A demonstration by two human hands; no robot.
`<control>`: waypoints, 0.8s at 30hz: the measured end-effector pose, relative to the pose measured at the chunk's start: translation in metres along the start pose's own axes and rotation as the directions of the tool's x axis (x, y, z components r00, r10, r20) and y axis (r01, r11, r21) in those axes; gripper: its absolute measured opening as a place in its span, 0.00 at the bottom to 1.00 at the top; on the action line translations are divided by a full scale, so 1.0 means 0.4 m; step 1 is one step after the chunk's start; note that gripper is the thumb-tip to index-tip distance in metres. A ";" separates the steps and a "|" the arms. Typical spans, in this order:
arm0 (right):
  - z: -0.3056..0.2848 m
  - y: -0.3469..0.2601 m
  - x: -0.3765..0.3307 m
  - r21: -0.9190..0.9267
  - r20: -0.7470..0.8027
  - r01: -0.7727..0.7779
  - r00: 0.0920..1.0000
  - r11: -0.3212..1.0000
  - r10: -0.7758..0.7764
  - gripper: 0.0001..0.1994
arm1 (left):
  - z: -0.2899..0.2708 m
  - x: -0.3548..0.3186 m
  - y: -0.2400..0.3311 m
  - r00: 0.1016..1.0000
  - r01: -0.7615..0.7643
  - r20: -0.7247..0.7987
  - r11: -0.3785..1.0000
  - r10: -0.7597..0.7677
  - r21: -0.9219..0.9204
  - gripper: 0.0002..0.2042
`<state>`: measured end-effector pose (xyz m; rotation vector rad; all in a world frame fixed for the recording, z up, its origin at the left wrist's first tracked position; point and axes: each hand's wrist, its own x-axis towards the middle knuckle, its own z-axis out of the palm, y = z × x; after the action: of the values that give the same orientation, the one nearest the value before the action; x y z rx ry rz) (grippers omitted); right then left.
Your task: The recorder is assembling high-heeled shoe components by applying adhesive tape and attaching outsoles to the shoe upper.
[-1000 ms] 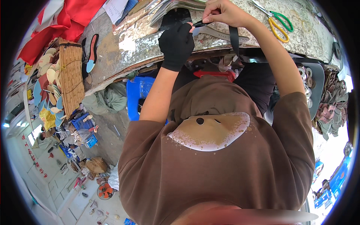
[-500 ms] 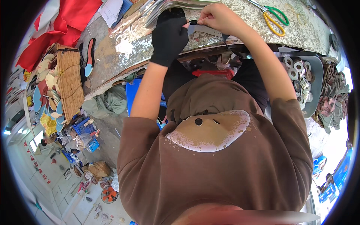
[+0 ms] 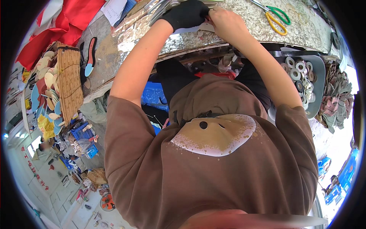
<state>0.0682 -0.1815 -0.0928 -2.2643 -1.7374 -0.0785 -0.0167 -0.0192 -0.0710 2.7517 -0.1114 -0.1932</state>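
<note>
My left hand [image 3: 187,15], in a black glove, lies at the far edge of the view with its fingers bent and mostly hidden behind the glove's back. Right beside it, my bare right hand [image 3: 227,24] has thumb and fingers pinched together, its fingertips touching the gloved ones. Whatever the two hold between them is too small and covered to make out. Under both hands a pale flat piece [image 3: 206,27] shows along the bench. A stack of thin sheets [image 3: 158,11] lies just left of and behind the glove.
Green-and-yellow-handled scissors [image 3: 277,23] lie on the worn bench [image 3: 244,11]. Left are a shoe insole [image 3: 90,57], a wicker basket [image 3: 69,84] and red cloth [image 3: 76,19]. A grey bin [image 3: 318,76] of tape rolls [image 3: 295,73] and a cloth stack [image 3: 335,97] stand right.
My left hand has swung right and turned over, covering much of the pale piece and the dark strip at its edge. My right hand stays close by, fingertips now against the glove.
</note>
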 end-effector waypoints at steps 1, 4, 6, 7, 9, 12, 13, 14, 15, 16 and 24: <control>0.000 0.007 -0.008 -0.040 0.016 0.014 1.000 0.999 -0.013 0.05 | 0.018 -0.003 -0.004 0.997 -0.037 -0.072 0.996 0.031 -0.083 0.11; -0.028 0.038 -0.032 0.031 0.029 0.133 0.991 0.991 -0.134 0.04 | 0.061 -0.011 -0.018 0.982 -0.044 -0.185 0.999 0.045 0.010 0.06; -0.058 0.062 -0.050 0.018 0.083 0.140 0.987 0.990 -0.141 0.04 | 0.080 -0.007 0.012 0.988 0.010 -0.156 0.983 0.020 0.186 0.06; -0.073 0.072 -0.053 0.002 0.136 0.151 0.979 0.988 -0.150 0.04 | 0.080 0.000 0.042 0.990 0.060 -0.140 0.932 -0.010 0.358 0.06; -0.084 0.072 -0.057 -0.037 0.122 0.177 0.978 0.983 -0.172 0.05 | 0.098 -0.014 0.094 0.972 0.038 -0.233 0.961 0.028 0.273 0.06; -0.074 0.099 -0.075 -0.044 0.106 0.247 0.965 0.968 -0.241 0.08 | 0.090 -0.022 0.121 0.975 0.107 -0.211 0.977 -0.067 0.187 0.07; -0.079 0.106 -0.076 -0.039 0.117 0.270 0.957 0.962 -0.264 0.07 | 0.094 -0.028 0.118 0.969 0.154 -0.215 0.978 -0.122 0.141 0.08; -0.082 0.114 -0.080 -0.033 0.129 0.293 0.949 0.956 -0.286 0.06 | 0.096 -0.029 0.114 0.970 0.154 -0.208 0.978 -0.122 0.142 0.08; -0.083 0.128 -0.090 -0.026 0.128 0.289 0.950 0.957 -0.283 0.06 | 0.099 -0.028 0.109 0.971 0.137 -0.213 0.980 -0.104 0.143 0.09; -0.087 0.151 -0.098 0.009 0.115 0.280 0.953 0.960 -0.279 0.05 | 0.090 -0.021 0.111 0.971 0.118 -0.222 0.982 -0.083 0.147 0.09; -0.098 0.203 -0.120 0.402 -0.089 0.253 0.967 0.880 -0.238 0.10 | 0.119 0.068 0.140 0.989 0.039 -0.150 0.987 -0.016 0.155 0.13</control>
<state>0.1376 -0.2554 -0.0810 -1.7276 -1.8122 0.1781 0.0000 -0.0912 -0.0971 2.9146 -0.0502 0.0140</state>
